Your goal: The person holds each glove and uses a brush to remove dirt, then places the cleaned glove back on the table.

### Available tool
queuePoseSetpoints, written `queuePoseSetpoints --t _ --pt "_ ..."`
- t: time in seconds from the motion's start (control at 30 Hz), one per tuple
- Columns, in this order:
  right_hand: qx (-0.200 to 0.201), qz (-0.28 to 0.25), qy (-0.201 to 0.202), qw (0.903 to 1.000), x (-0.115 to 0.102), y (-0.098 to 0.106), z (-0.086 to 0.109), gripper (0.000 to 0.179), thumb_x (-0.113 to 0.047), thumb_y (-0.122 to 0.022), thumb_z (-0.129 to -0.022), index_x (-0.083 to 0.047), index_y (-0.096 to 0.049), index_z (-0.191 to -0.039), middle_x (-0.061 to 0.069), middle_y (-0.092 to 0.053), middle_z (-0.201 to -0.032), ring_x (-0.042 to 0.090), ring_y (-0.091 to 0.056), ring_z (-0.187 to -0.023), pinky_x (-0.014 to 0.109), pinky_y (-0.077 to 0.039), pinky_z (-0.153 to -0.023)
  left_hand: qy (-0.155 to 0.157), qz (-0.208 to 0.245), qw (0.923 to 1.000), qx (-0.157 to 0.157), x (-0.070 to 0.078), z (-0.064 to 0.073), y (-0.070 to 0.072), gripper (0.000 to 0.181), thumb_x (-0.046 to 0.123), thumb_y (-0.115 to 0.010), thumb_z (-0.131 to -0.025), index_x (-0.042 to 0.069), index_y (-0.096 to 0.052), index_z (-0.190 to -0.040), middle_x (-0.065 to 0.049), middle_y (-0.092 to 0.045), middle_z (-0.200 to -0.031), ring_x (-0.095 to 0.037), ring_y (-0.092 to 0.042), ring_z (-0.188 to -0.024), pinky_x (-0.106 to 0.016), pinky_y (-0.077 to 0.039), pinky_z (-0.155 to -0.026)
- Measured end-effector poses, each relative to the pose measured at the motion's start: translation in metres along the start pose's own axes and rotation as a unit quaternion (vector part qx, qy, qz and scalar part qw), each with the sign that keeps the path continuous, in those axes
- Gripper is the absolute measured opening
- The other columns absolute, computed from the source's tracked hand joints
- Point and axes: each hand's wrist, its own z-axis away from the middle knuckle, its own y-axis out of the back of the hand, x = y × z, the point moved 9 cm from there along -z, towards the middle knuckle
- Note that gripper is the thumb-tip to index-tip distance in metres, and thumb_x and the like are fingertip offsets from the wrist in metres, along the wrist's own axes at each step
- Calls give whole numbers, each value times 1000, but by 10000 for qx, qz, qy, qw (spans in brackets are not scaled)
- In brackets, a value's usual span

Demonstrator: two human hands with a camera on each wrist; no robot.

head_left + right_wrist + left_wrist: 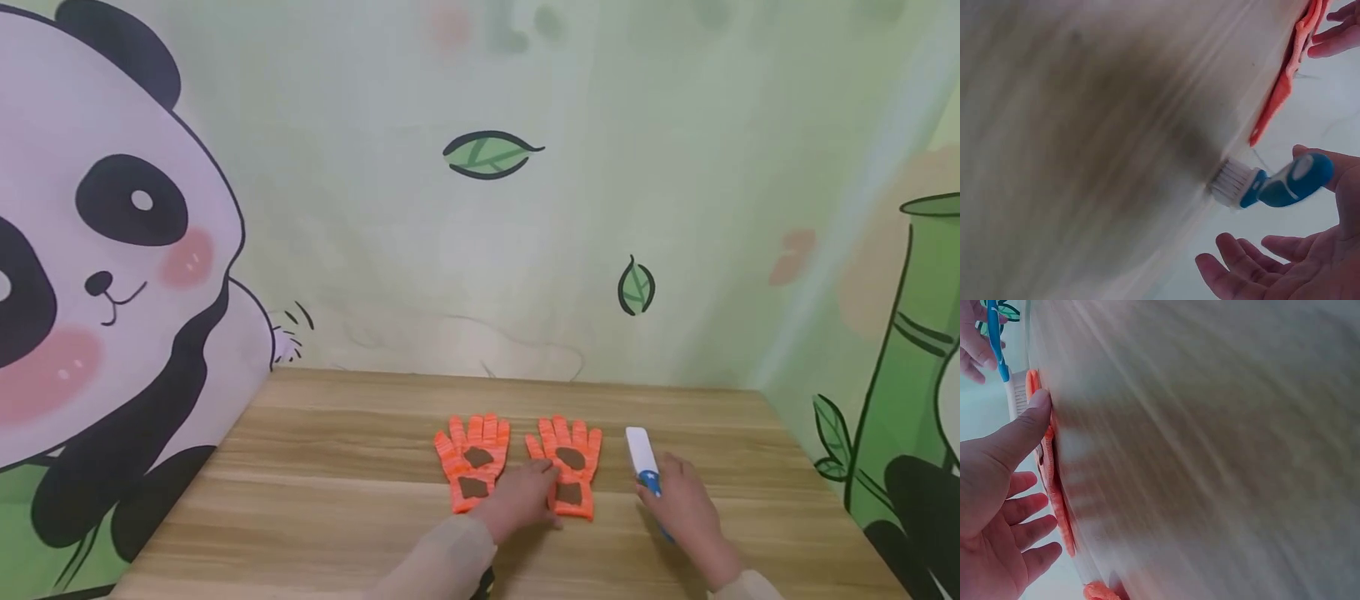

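Since the brush (pixel 645 462) lies with its long axis running away from us, white head far and blue handle near, we judge that what matters most is how that handle sits against the right hand (pixel 686 504). From above, the hand covers the handle from the right-hand side, thumb crossing toward its left; the left hand (pixel 523 493) is much farther off, its fingertips overlapping the near left part of the glove on the right (pixel 573 475). We see the right fingers spread and not wrapped round the handle, though whether the thumb touches it we cannot tell. The left fingers are extended too, holding nothing (contact with the glove is unclear to us). The brush lies on the table (pixel 300 500) just right of that glove, and the glove on the left (pixel 471 472) sits beyond the left hand. Only the wrist views give us the bristles (pixel 1230 183), which point down at the tabletop, while the head view shows just the brush's smooth back; conversely, it lays out both gloves flat with brown patches, which the wrist cameras catch nearly edge-on.
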Motion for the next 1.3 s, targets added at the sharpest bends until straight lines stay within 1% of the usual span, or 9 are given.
queuePoseSetpoints --t 0.2,0.43,0.6,0.73,0.83,1.0,1.13,1.2,1.3 --pt "-264 -330 -232 9988 11 -14 -5 64 -22 -67 -95 19 -43 -139 40 -59 -121 49 -65 -104 59 -56 -87 54 -46 10000 -37 0 -3 -3 82 56 -80 -82 18 -54 -149 -1 -54 -155 -18 -53 -142 -33 -53 -107" --pt "-297 -272 -17 9992 11 -12 -4 46 -7 -55 -97 19 -45 -133 41 -65 -113 50 -69 -90 57 -57 -72 6 -381 9992 100 4 -8 -3 82 58 -80 -80 19 -54 -149 1 -55 -154 -17 -53 -142 -33 -54 -106" --pt "-467 -63 -69 9989 11 -9 -8 44 -6 -48 -101 14 -44 -140 39 -63 -122 52 -68 -99 57 -57 -73 -22 -475 9989 -7 4 -13 -5 82 59 -77 -81 21 -53 -150 2 -52 -157 -16 -50 -145 -33 -52 -109" --pt "-497 -95 -80 9987 10 -11 -10 43 -10 -45 -103 5 -48 -144 35 -64 -126 47 -70 -96 51 -56 -66 -51 -397 9990 -210 3 -9 -7 82 58 -77 -83 22 -50 -152 2 -48 -160 -17 -48 -148 -34 -49 -113" --pt "-207 -140 272 9993 2 -6 -10 41 -12 -50 -103 -2 -55 -143 32 -68 -125 39 -70 -86 45 -52 -58 -76 -297 9990 -329 4 -8 -8 84 57 -76 -83 21 -48 -153 1 -47 -162 -18 -46 -149 -35 -49 -114" --pt "239 70 1323 9909 -23 4 -8 36 -11 -62 -98 -9 -68 -133 23 -75 -115 30 -68 -77 42 -50 -56 -102 -187 9993 -321 2 -9 -7 81 56 -78 -82 21 -52 -151 -1 -50 -159 -19 -48 -148 -36 -51 -111" --pt "85 507 1898 9805 -38 -1 -1 33 -8 -67 -95 -12 -74 -127 14 -78 -98 17 -59 -66 32 -46 -55 -84 13 9993 -364 3 -6 -10 78 53 -80 -82 24 -54 -150 -3 -50 -159 -20 -49 -147 -36 -49 -113" --pt "-68 612 1978 9783 -41 -5 1 33 -8 -67 -95 -14 -74 -127 8 -74 -85 11 -44 -59 25 -36 -53 -82 103 9993 -360 3 -5 -9 77 51 -81 -82 25 -54 -150 -4 -50 -159 -21 -49 -147 -37 -48 -114" --pt "-155 681 2035 9766 -44 -6 0 34 -7 -66 -94 -16 -75 -126 1 -63 -73 9 -36 -57 22 -28 -51 -72 114 9994 -323 2 -5 -5 77 50 -81 -82 27 -54 -150 -4 -49 -160 -21 -50 -146 -37 -48 -114"
